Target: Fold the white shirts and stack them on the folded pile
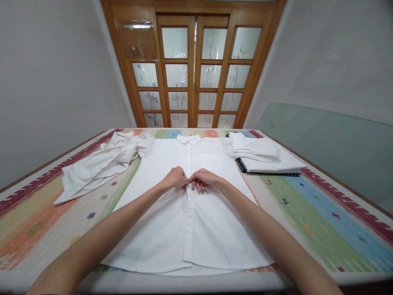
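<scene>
While the left forearm (113, 231) and the right forearm (264, 219) are reaching in from the near side, a white shirt (215, 229) is lying spread on the desk (53, 162), its hem toward the person and its front facing up. Beneath it, a tablecloth (276, 205) is showing bands of green, blue, orange and cream. Halfway up the shirt, the left hand (177, 178) and the right hand (206, 178) are meeting over the button strip (189, 225), both pinching the fabric with their fingertips close together. Farther up, a rumpled white cloth (98, 166) is sprawling to the left, while a folded white pile (270, 153) is resting to the right with a dark striped edge (241, 165) poking out below. The collar (188, 139) is lying at the far end. Past the desk, a pale green board (322, 143) is standing along the right wall (331, 53), and wooden doors (194, 61) with patterned glass are filling the background.
</scene>
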Motion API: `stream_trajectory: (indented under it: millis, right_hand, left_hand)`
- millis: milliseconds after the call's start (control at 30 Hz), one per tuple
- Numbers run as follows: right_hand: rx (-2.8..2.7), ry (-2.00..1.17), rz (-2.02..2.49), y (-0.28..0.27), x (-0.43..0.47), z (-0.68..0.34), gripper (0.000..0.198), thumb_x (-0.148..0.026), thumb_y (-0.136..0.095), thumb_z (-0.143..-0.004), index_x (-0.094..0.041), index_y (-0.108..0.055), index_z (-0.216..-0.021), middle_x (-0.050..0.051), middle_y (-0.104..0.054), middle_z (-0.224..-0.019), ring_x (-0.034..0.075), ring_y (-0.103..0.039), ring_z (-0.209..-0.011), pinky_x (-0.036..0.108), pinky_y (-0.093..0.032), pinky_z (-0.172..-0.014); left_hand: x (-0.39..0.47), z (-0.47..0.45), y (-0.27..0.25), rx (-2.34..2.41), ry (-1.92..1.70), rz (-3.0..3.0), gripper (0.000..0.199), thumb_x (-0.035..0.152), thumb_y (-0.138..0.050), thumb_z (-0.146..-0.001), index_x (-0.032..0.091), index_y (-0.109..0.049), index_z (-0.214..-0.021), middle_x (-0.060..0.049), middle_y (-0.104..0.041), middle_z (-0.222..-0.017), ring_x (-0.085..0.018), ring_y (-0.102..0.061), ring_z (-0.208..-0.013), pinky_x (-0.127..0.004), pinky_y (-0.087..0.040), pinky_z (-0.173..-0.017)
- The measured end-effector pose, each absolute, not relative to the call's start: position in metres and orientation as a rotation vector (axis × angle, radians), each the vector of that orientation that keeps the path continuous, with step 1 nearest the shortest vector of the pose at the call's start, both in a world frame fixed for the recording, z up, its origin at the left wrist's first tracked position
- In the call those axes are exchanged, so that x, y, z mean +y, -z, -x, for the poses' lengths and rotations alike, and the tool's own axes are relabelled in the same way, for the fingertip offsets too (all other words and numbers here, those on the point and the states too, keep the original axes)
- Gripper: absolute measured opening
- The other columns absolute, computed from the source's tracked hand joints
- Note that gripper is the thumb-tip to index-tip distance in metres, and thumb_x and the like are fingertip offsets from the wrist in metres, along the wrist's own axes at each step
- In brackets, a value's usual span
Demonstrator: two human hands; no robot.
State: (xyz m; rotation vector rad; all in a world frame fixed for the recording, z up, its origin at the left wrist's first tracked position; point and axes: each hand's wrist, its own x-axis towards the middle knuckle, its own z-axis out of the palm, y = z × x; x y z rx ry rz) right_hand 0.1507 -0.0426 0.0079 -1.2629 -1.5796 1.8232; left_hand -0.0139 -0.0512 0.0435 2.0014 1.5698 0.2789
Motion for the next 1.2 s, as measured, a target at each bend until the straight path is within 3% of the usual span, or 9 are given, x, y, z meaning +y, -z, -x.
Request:
stream_trajectory:
  millis: [200,400,667,867,967,1200]
  right_hand:
    - [-1.66,-1.68,1.302,-0.009,-0.051,-0.146,0.018,-0.012,-0.051,-0.075,-0.014,-0.06,-0.061,-0.002,-0.064,-0.051,0.007,-0.052,-0.033,0.015,-0.037,-0.031]
    - [-1.717,-1.497,1.461,-0.013,-0.054,-0.14,0.028,-0.014,-0.053,-0.076,-0.016,-0.055,-0.048,-0.005,-0.047,-0.032,0.004,-0.037,-0.027,0.015,-0.025,-0.028]
    - [-1.6,-1.566,1.465,-0.008,-0.05,-0.136,0.032,-0.017,-0.051,-0.078,-0.017,-0.05,-0.046,-0.004,-0.047,-0.034,0.005,-0.035,-0.028,0.016,-0.021,-0.028]
    - [-1.562,-1.582,1.498,-0.009,-0.052,-0.136,0.031,-0.014,-0.049,-0.079,-0.017,-0.052,-0.048,-0.004,-0.049,-0.035,0.005,-0.033,-0.027,0.016,-0.023,-0.028]
    - [-1.539,-1.592,1.512,-0.011,-0.052,-0.135,0.033,-0.012,-0.047,-0.08,-0.016,-0.052,-0.047,-0.003,-0.049,-0.034,0.005,-0.034,-0.027,0.017,-0.022,-0.027]
    - [-1.467,-1.621,1.515,-0.013,-0.052,-0.134,0.031,-0.01,-0.047,-0.078,-0.015,-0.053,-0.048,-0.003,-0.051,-0.036,0.005,-0.037,-0.027,0.017,-0.021,-0.027]
  left_hand:
    - [-0.05,0.02,-0.034,1.541,-0.368,-1.963,0.02,0.02,-0.061,-0.067,0.017,-0.065,-0.047,0.0,-0.061,-0.045,-0.012,-0.058,-0.054,-0.02,-0.041,-0.055]
    - [-0.048,0.027,-0.017,1.468,-0.524,-1.724,0.017,0.021,-0.061,-0.067,0.016,-0.066,-0.051,0.0,-0.064,-0.05,-0.011,-0.058,-0.051,-0.02,-0.043,-0.053]
    - [-0.054,0.027,-0.017,1.426,-0.583,-1.633,0.018,0.016,-0.06,-0.068,0.016,-0.062,-0.05,0.001,-0.06,-0.044,-0.012,-0.058,-0.044,-0.021,-0.045,-0.049]
    - [-0.057,0.028,-0.015,1.42,-0.674,-1.741,0.006,0.016,-0.065,-0.066,0.017,-0.061,-0.063,0.002,-0.063,-0.049,-0.013,-0.062,-0.048,-0.021,-0.046,-0.05]
    - [-0.06,0.028,-0.014,1.377,-0.756,-1.794,0.012,0.016,-0.066,-0.065,0.019,-0.056,-0.069,0.005,-0.062,-0.049,-0.013,-0.062,-0.048,-0.021,-0.045,-0.051]
    - [-0.065,0.024,-0.01,1.48,-0.749,-2.029,0.012,0.016,-0.063,-0.063,0.02,-0.052,-0.062,0.005,-0.059,-0.053,-0.013,-0.058,-0.054,-0.023,-0.039,-0.054]
